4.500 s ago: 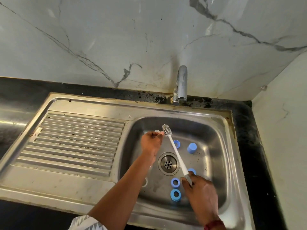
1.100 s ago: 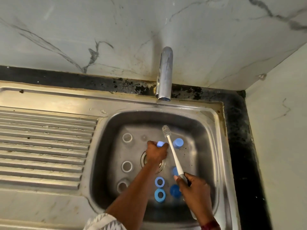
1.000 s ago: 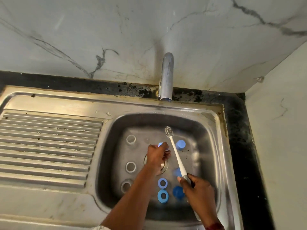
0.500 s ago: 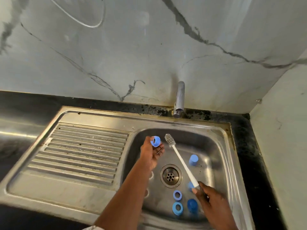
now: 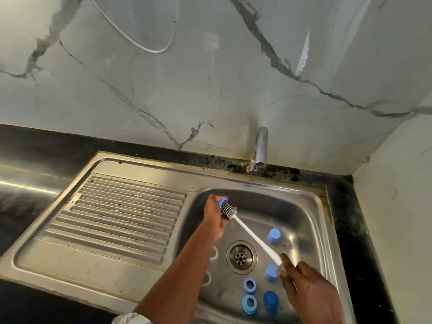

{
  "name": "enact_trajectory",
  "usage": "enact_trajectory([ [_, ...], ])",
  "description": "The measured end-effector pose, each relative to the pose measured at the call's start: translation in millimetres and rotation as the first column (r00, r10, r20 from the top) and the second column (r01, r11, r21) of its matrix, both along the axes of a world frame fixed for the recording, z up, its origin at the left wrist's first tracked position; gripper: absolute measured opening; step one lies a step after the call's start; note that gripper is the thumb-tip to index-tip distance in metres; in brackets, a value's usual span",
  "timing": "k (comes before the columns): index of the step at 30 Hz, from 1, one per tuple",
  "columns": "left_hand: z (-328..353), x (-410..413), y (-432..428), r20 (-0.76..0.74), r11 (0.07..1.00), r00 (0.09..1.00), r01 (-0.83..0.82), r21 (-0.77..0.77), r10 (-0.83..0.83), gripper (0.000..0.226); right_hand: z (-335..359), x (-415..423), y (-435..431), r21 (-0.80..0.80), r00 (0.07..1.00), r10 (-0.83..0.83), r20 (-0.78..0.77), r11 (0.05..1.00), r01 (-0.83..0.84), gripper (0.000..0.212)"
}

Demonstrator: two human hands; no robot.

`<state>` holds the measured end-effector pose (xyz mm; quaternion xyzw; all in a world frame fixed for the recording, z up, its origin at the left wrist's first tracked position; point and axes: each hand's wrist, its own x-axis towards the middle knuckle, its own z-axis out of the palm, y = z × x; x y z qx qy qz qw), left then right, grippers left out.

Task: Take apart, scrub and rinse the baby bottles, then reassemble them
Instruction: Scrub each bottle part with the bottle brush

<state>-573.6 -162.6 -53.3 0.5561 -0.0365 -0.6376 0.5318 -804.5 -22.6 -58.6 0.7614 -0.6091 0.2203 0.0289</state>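
- The left hand was raised over the ten o'clock corner of the sink basin. Its fingers were curled round a blue screw ring in a firm grip.
- The ribbed grey head of a bottle brush sat at that ring's mouth, touching it.
- The brush's white handle ran down toward four o'clock and passed above the basin floor to the right hand. That hand pinched the handle's lower end between thumb and fingers.
- The round drain lay in the middle of the basin floor; the places below are told from it.
- At two o'clock a pale blue cap stood upright, just beyond the handle.
- At four o'clock a second pale cap stood just beside the right hand's fingertips.
- At six o'clock two rings lay flat, the far blue ring above the near blue ring.
- At five o'clock a darker blue cap stood just right of the near ring.
- At nine and eight o'clock two clear bottles showed only as round rims, partly hidden by the left forearm.
- At twelve o'clock a chrome tap rose behind the basin.
- A ridged steel drainboard spread out at nine o'clock, with a black countertop round the sink and a veined marble wall behind.
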Motion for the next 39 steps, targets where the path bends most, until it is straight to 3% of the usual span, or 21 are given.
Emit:
enact_trajectory([
  [3, -5, 1, -8, 0.048, 1.0, 0.999, 0.0, -0.009, 0.001, 0.023, 11, 7, -8, 0.063, 0.988, -0.002, -0.152, 0.998, 0.011, 0.04],
  [5, -7, 4, -10, 0.072, 1.0, 0.997, 0.013, -0.01, -0.013, 0.023, 16, 13, -8, 0.128, 0.989, 0.01, -0.145, 0.992, 0.009, 0.022],
  [10, -4, 8, -8, 0.057, 0.988, 0.993, 0.112, -0.107, -0.107, 0.031, 27, 20, 2, 0.308, 0.999, 0.01, 0.039, 0.951, -0.021, 0.027],
  [12, -1, 7, -5, 0.018, 0.979, 0.992, 0.126, -0.159, -0.124, 0.026, 26, 16, 3, 0.378, 0.995, 0.006, 0.096, 0.925, -0.042, 0.039],
  [14, 2, 7, -2, -0.036, 0.971, 0.989, 0.132, -0.199, -0.142, 0.026, 24, 12, 1, 0.442, 0.989, -0.017, 0.145, 0.896, -0.05, 0.03],
  [16, 2, 8, -1, -0.093, 0.967, 0.983, 0.135, -0.214, -0.158, 0.032, 22, 11, -1, 0.523, 0.974, -0.042, 0.224, 0.848, -0.084, 0.038],
  [18, 2, 11, 0, -0.143, 0.97, 0.978, 0.116, -0.216, -0.149, 0.031, 12, 7, 1, 0.452, 0.975, 0.037, 0.218, 0.882, -0.135, 0.041],
  [20, 1, 13, 1, -0.183, 0.968, 0.972, 0.104, -0.228, -0.148, 0.028, 13, 7, 3, 0.338, 0.97, 0.064, 0.232, 0.93, -0.143, 0.021],
  [21, 2, 13, 3, -0.204, 0.966, 0.967, 0.099, -0.241, -0.15, 0.027, 14, 7, 2, 0.323, 0.975, 0.078, 0.209, 0.935, -0.144, 0.023],
  [23, 5, 14, 6, -0.247, 0.958, 0.956, 0.089, -0.272, -0.159, 0.023, 14, 8, 2, 0.341, 0.984, 0.082, 0.158, 0.931, -0.132, 0.042],
  [24, 7, 14, 8, -0.268, 0.954, 0.949, 0.087, -0.285, -0.166, 0.021, 15, 8, 2, 0.363, 0.985, 0.077, 0.155, 0.923, -0.129, 0.041],
  [27, 11, 15, 10, -0.309, 0.952, 0.938, 0.064, -0.298, -0.16, 0.02, 21, 7, 1, 0.506, 0.94, -0.009, 0.342, 0.844, -0.176, 0.009],
  [29, 9, 16, 12, -0.337, 0.955, 0.932, 0.032, -0.296, -0.136, 0.019, 25, 6, -1, 0.618, 0.884, -0.134, 0.447, 0.761, -0.198, 0.041],
  [31, 7, 19, 14, -0.368, 0.955, 0.922, 0.004, -0.297, -0.118, 0.017, 28, 7, -4, 0.647, 0.859, -0.183, 0.478, 0.735, -0.203, 0.05],
  [35, 7, 22, 18, -0.397, 0.954, 0.912, -0.02, -0.3, -0.105, 0.018, 27, 9, -4, 0.589, 0.82, -0.211, 0.531, 0.788, -0.179, 0.03],
  [39, 8, 23, 19, -0.404, 0.962, 0.912, -0.046, -0.269, -0.069, 0.014, 11, 13, -1, 0.484, 0.914, -0.079, 0.397, 0.865, -0.135, 0.012],
])
